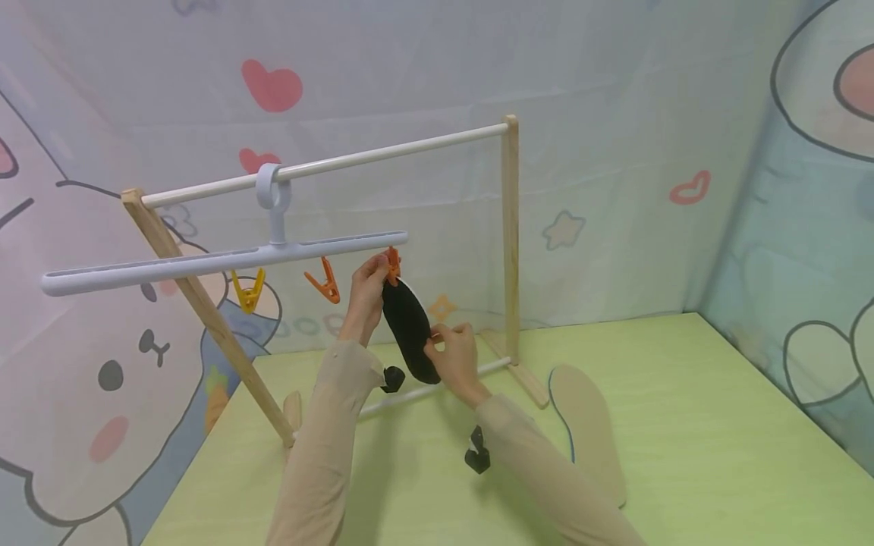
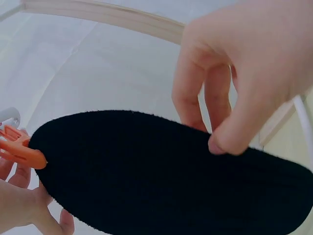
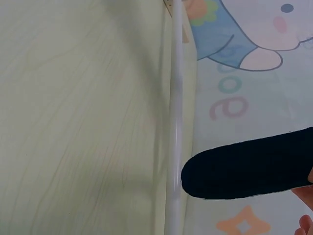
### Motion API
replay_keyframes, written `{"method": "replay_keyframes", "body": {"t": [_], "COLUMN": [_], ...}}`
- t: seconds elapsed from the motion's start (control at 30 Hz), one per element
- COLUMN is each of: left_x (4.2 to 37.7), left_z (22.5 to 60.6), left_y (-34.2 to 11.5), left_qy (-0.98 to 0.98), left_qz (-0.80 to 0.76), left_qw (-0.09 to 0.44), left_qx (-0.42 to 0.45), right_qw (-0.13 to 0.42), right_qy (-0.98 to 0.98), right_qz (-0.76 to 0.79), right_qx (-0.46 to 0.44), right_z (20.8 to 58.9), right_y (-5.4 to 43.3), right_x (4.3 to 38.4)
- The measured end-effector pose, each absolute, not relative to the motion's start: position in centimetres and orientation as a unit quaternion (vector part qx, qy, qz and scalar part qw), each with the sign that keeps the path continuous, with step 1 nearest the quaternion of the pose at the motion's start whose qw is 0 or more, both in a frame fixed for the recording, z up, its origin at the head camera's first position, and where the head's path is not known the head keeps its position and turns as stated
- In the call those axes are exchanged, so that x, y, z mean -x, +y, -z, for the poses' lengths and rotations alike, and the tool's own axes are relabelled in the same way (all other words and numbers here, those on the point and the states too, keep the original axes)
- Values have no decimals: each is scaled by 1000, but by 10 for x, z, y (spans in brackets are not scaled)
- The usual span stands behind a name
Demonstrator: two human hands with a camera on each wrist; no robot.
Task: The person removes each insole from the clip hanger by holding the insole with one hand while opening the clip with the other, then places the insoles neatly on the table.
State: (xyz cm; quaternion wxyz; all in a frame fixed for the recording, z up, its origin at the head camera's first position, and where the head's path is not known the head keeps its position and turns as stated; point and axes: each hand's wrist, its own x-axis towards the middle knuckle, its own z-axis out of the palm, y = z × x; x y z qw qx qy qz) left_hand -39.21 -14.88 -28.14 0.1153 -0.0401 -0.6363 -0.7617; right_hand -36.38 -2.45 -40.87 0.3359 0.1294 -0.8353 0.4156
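Observation:
A black shoe insole (image 1: pixel 408 330) hangs at a slant below the right end of a white hanger (image 1: pixel 225 262). An orange clip (image 1: pixel 394 264) bites its upper tip. My left hand (image 1: pixel 365 296) is up beside that tip, fingers bent at the clip; the clip partly hides their hold. Lower down, my right hand (image 1: pixel 457 360) pinches the insole's long edge between thumb and fingers, plain in the left wrist view. In the right wrist view, the insole's lower end (image 3: pixel 234 169) appears beside a white bar (image 3: pixel 175 122).
The hanger hooks over the top rod (image 1: pixel 396 149) of a wooden rack (image 1: pixel 510 243). A yellow clip (image 1: pixel 249 292) and another orange clip (image 1: pixel 324 282) hang from it. A beige insole (image 1: pixel 589 432) with a blue edge lies on the green table (image 1: pixel 710 425), right of the rack.

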Motion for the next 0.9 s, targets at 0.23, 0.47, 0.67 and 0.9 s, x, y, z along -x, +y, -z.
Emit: {"method": "replay_keyframes", "body": {"t": [0.23,0.47,0.67,0.9], "left_x": [390,387,388,389], "left_z": [282,281,281,281], "left_y": [-149,-149,-148,-147], "left_qy": [-609,-614,-614,-596], "left_qz": [785,781,781,794], "left_qw": [109,107,107,113], "left_qx": [41,35,30,33], "right_qw": [338,341,349,362], "right_qy": [-833,-832,-832,-832], "right_qz": [-418,-416,-410,-398], "right_qx": [-129,-136,-136,-134], "right_z": [409,410,410,412], "right_y": [-24,-23,-23,-23], "right_x": [363,363,364,365]}}
